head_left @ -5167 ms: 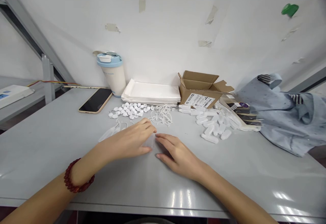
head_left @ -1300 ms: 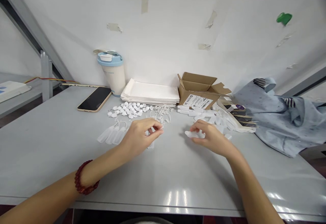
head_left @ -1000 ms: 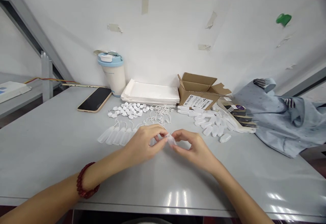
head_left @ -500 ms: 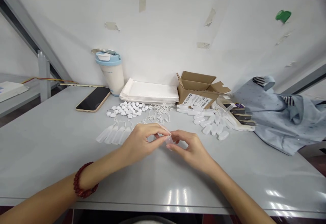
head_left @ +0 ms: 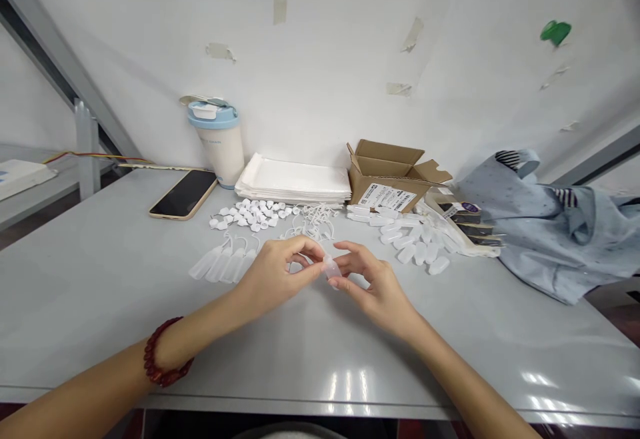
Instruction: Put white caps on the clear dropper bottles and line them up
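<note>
Above the grey table, both of my hands meet at a small translucent plastic tube (head_left: 332, 268). The thumb and index finger of my left hand (head_left: 280, 269) pinch its upper end, where a whitish piece shows. Its lower end rests between the thumb and fingers of my right hand (head_left: 373, 284). Beside my left hand lie several translucent tubes with white string loops (head_left: 223, 264), in a slanting row. Beyond my hands are a pile of small white caps (head_left: 255, 214) and a tangle of white string loops (head_left: 313, 221). Loose translucent tubes (head_left: 421, 252) are scattered to the right.
A stack of white envelopes (head_left: 295, 179), an open cardboard box (head_left: 383, 189) and a cup with a blue lid (head_left: 223, 146) stand along the wall. A phone (head_left: 183, 194) lies at left. Light blue cloth (head_left: 565, 226) covers the right side, beside a dark packaged item (head_left: 465, 216).
My left fingers have shifted slightly at the tube's upper end. My right index finger has lifted away from it. More of the tube now shows.
</note>
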{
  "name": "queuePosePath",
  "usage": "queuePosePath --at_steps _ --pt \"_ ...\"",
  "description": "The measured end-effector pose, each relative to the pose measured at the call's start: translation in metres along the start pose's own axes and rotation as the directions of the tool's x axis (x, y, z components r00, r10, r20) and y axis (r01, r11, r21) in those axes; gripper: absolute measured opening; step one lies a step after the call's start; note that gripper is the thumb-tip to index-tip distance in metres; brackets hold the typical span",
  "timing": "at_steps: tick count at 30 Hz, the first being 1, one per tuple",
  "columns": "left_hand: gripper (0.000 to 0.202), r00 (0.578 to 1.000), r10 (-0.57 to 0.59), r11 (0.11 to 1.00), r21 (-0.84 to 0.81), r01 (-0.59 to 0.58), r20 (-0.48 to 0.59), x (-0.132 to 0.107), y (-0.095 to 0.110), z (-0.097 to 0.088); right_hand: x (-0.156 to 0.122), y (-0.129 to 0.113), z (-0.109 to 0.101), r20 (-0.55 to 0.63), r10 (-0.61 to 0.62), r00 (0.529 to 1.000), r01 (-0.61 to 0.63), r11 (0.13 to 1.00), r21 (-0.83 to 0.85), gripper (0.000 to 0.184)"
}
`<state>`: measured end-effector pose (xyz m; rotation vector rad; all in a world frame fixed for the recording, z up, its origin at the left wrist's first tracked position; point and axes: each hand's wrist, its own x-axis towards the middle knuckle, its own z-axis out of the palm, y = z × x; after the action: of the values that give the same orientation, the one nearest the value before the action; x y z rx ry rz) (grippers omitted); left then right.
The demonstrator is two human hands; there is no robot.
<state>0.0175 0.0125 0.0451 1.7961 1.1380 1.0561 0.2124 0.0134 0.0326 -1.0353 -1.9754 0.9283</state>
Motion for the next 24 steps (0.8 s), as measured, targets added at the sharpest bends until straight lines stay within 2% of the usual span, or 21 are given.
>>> queuePosePath --at_steps 2,6,15,19,22,24 --pt "0.011 1.0 -0.001 1.0 -0.022 0.002 0.018 0.0 0.0 0.0 0.0 0.0 0.0 0.012 -0.042 0.999 0.042 0.999 0.004 0.046" --pt "0.012 0.999 -0.034 0.999 -0.024 0.035 0.036 0.0 0.0 0.0 0.0 0.0 0.0 0.031 -0.08 0.996 0.081 0.996 -0.027 0.035" --pt "0.014 0.99 -0.047 0.998 0.033 0.043 0.13 0.003 0.001 -0.003 -0.002 0.0 0.004 -0.022 -0.029 0.999 0.029 1.0 -0.005 0.023" --pt "0.013 0.992 0.042 0.978 0.199 -0.065 0.121 0.001 -0.003 -0.002 -0.002 0.001 0.006 -0.03 0.064 0.998 -0.061 0.996 0.068 0.028" --pt "0.018 0.976 0.197 0.897 0.383 -0.22 0.097 -0.003 -0.011 0.0 -0.001 0.004 0.008 -0.02 0.162 0.987 -0.158 0.976 0.15 0.032" --pt "0.025 0.952 0.283 0.842 0.447 -0.303 0.113 -0.005 -0.015 0.003 -0.001 0.007 0.009 -0.048 0.202 0.978 -0.19 0.964 0.183 0.033"
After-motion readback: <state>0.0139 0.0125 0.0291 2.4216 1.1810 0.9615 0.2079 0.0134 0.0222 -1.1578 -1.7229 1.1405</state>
